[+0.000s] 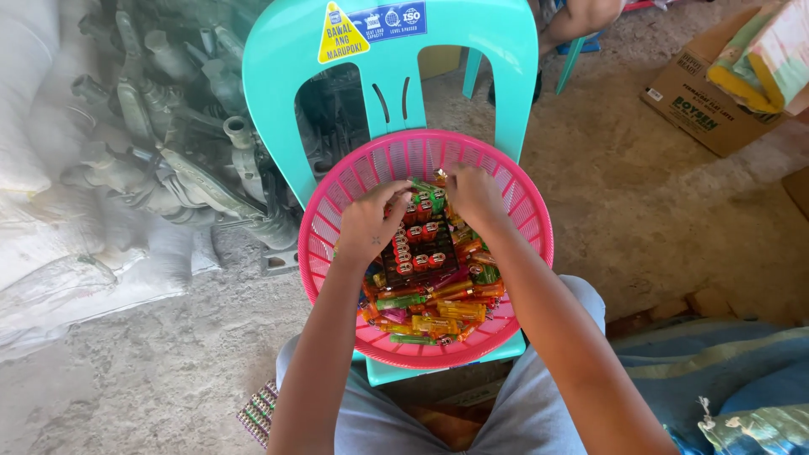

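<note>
I see both hands in the pink basket (539,227): left hand (368,226) and right hand (474,195) pinch lighters (419,236) from the rack's far end, fingers curled.

1 head view — looks steeply down, close over pink basket (337,202).
</note>
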